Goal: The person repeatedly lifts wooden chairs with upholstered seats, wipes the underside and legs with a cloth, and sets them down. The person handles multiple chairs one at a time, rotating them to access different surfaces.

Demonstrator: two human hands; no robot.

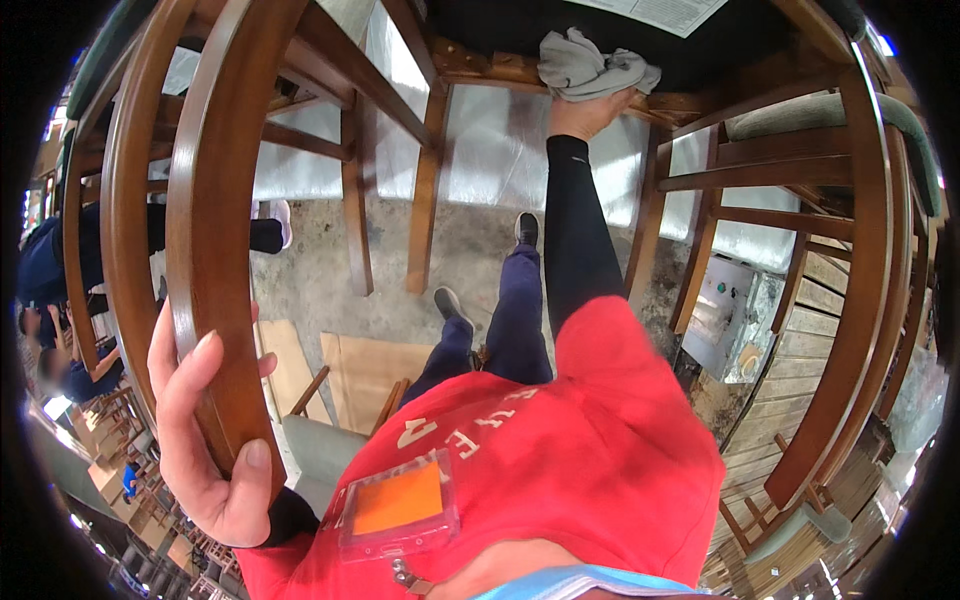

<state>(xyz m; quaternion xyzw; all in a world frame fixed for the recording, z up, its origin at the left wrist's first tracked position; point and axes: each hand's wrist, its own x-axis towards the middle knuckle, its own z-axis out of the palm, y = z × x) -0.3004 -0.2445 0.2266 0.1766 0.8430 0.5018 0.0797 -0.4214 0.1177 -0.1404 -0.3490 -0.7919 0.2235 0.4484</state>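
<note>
"What were your hands on?"

"My left hand (225, 490) was curled around a curved wooden post (215, 220), thumb and fingertips wrapping its edges. My right hand (590, 118), arm outstretched, gripped a bunched grey cloth (590, 65); most of those fingers were hidden from me."

"And where was the cloth?"

"At the far wooden rail (490, 70), just beside the black underside (480, 25) of the upturned chair."

"What worried you?"

"Slipping, mainly. With one arm stretched so far, a weak left grip could have let the post shift, if it was free to move. A loose fold might have snagged on the rail's edge."

"Anything further out?"

"A badge holder (400, 505) lay on my chest; leaning in might have knocked it against wood. More curved posts (865, 300) stood to my right, so a careless elbow could have bumped them."
</note>
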